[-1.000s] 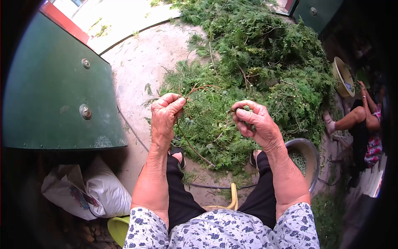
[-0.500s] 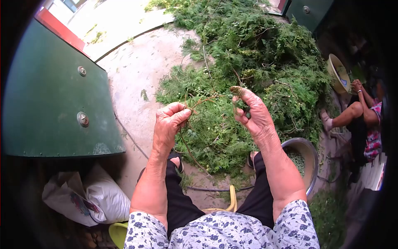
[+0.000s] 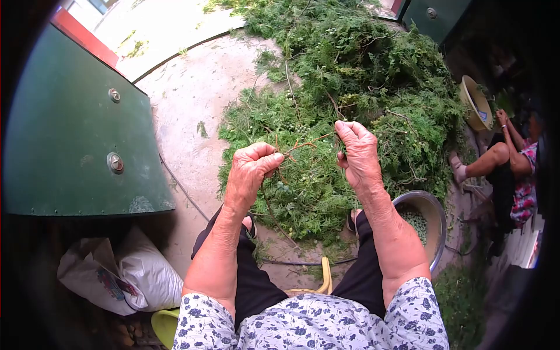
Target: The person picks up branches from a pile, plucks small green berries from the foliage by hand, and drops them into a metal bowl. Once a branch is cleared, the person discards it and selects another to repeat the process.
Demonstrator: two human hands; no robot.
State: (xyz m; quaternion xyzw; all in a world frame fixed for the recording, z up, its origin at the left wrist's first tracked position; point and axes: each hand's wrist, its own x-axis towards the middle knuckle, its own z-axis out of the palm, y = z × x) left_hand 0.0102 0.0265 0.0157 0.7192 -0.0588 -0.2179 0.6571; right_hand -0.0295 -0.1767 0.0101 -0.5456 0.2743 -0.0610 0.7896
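My left hand (image 3: 246,178) is closed, its thumb and forefinger pinching a thin brown twig (image 3: 304,143) that is mostly bare and forked. A longer stem hangs from below that hand toward the ground. At the twig's other end, the thumb and forefinger of my right hand (image 3: 361,154) are pinched together. Whether small green cones lie in the right palm is hidden by the fingers. Beneath both hands spreads a large heap of green conifer branches (image 3: 350,70). A metal basin (image 3: 438,233) by my right forearm holds many small green cones (image 3: 415,223).
A green metal door (image 3: 76,140) stands at the left, above white sacks (image 3: 149,271) and a yellow-green container (image 3: 166,326). Between my legs is a yellow curved bar (image 3: 326,274). At the right sits another person (image 3: 513,157) near a yellow basin (image 3: 473,105). A dark hose crosses the ground.
My right hand has gone from loosely curled with green bits showing to a pinch on the twig's end. My left hand has shifted slightly right with the twig.
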